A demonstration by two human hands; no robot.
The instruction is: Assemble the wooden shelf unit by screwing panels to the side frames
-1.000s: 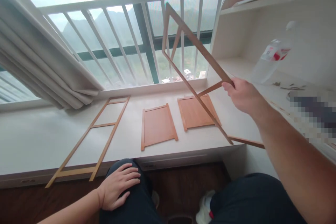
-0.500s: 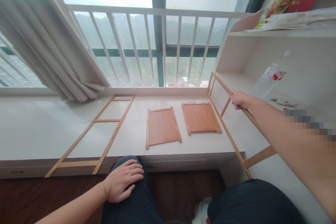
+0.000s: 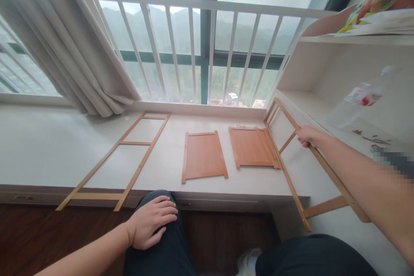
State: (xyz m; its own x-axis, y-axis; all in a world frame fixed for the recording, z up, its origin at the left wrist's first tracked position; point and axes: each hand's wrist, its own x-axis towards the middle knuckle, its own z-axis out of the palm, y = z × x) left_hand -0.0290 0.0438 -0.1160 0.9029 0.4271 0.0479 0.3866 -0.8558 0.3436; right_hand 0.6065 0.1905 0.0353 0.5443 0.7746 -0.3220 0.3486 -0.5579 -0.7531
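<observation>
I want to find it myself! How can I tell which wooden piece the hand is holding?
Look at the white ledge under the window, then go to its right end. The ladder-like wooden frame there leans tilted against the white shelf, gripped by the right hand; the other frame and both panels lie flat.

1. The person is wearing dark navy trousers (image 3: 168, 241) on both legs.
2. Both forearms are showing bare, without sleeves.
3. The left hand (image 3: 152, 222) and right hand (image 3: 307, 136) are wearing no gloves.
4. One foot is wearing a white shoe (image 3: 247, 261).
</observation>
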